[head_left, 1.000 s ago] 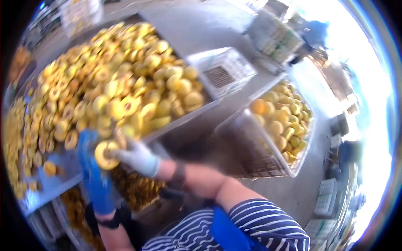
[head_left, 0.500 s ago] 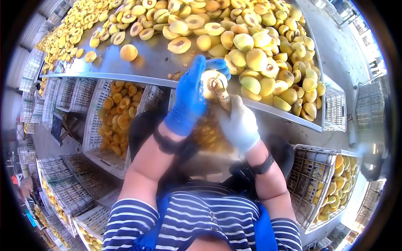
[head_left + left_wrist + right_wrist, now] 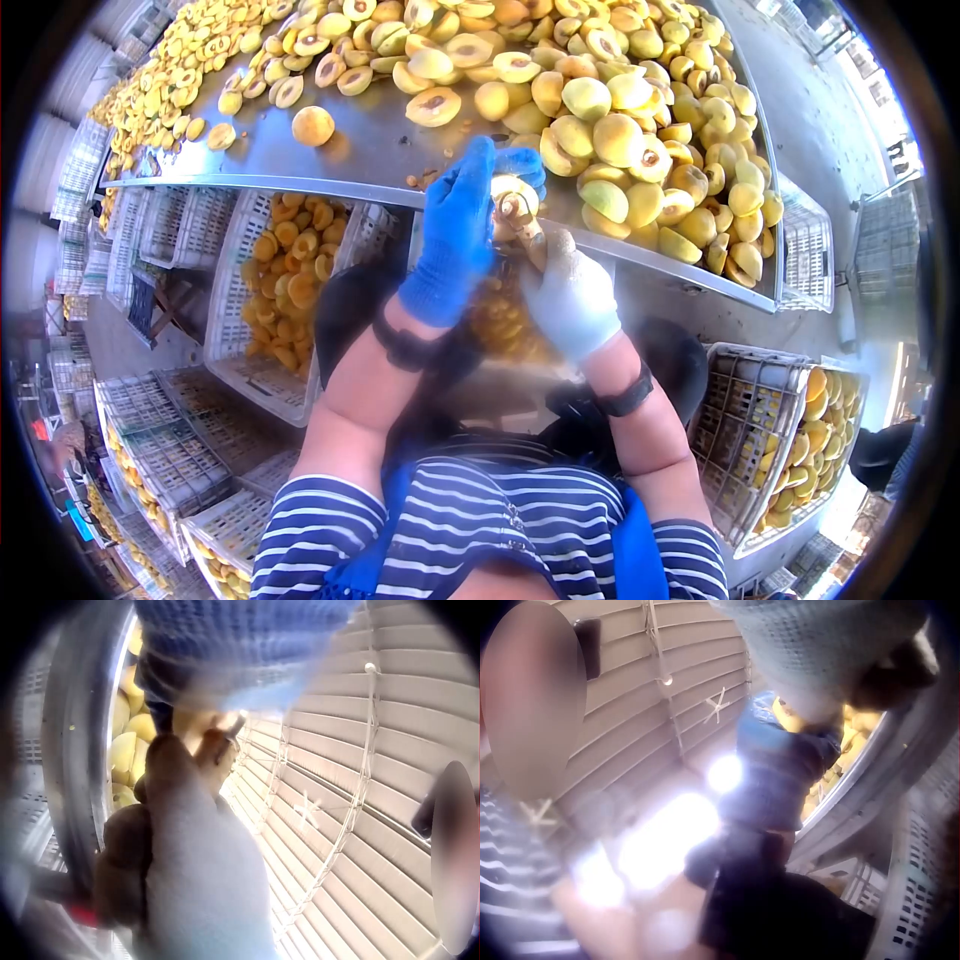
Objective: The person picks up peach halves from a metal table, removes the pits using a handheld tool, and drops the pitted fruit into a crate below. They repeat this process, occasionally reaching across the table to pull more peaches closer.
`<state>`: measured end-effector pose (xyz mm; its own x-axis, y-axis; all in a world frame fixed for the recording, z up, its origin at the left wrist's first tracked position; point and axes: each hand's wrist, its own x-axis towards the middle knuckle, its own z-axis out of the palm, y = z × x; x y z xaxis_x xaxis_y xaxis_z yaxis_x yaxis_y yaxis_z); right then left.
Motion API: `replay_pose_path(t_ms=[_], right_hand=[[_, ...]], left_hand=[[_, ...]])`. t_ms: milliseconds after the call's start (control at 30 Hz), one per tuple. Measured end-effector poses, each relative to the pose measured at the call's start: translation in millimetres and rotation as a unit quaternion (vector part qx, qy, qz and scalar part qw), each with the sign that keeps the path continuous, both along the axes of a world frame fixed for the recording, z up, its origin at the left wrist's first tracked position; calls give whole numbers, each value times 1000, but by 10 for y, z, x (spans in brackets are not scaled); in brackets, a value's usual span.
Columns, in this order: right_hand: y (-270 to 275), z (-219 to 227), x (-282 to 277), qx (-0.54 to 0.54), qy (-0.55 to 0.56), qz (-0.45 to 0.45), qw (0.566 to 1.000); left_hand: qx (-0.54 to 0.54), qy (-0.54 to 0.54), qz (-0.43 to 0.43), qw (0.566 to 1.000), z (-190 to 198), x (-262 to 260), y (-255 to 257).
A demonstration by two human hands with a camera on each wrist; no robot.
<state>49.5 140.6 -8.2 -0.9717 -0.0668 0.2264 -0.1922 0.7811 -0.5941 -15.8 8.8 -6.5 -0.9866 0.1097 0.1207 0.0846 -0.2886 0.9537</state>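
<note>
In the head view, my left hand (image 3: pixel 455 225), in a blue glove, holds a yellow peach half (image 3: pixel 513 190) with its cut face toward me. My right hand (image 3: pixel 575 300), in a white glove, grips a small pitting tool (image 3: pixel 534 245) by its handle. The tool's curved end lies at the middle of the peach half, over the stone area. From the left wrist, the white-gloved fingers (image 3: pixel 202 847) show close up around the tool, just below the blue glove. Blue glove and white glove nearly meet in the right wrist view.
A metal table (image 3: pixel 380 150) bears heaped peach halves (image 3: pixel 620 140), with one peach (image 3: pixel 312 126) apart from the pile. Crates of peaches stand at lower left (image 3: pixel 222 335) and right (image 3: pixel 740 440). More peach pieces (image 3: pixel 505 325) lie below my hands.
The head view has swung from a tilted angle to face the table squarely. Both hands stay together at the peach half; over the last half second the tool's curved end has shifted slightly on it.
</note>
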Motion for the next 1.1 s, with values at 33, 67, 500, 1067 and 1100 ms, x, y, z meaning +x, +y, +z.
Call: replay_pose_path(t_ms=[33,67,500,1067,1100], right_hand=[[7,-49,9,-23,-11,8,1000],[14,-81,23,-46,-23,15,999],[-40,-65,25,-438,-329,81,833],[70,76,93,-457,-436,97,769],[95,37,105,-468,-445,127,752]], left_hand=[[-68,71,16,995,-2,9,-10],[-69,69,14,995,21,14,-13],[-181,249,-130,943,95,-169,-200],[-117,-61,-140,981,-50,-138,-77],[-101,-48,-163,980,1,-110,-69]])
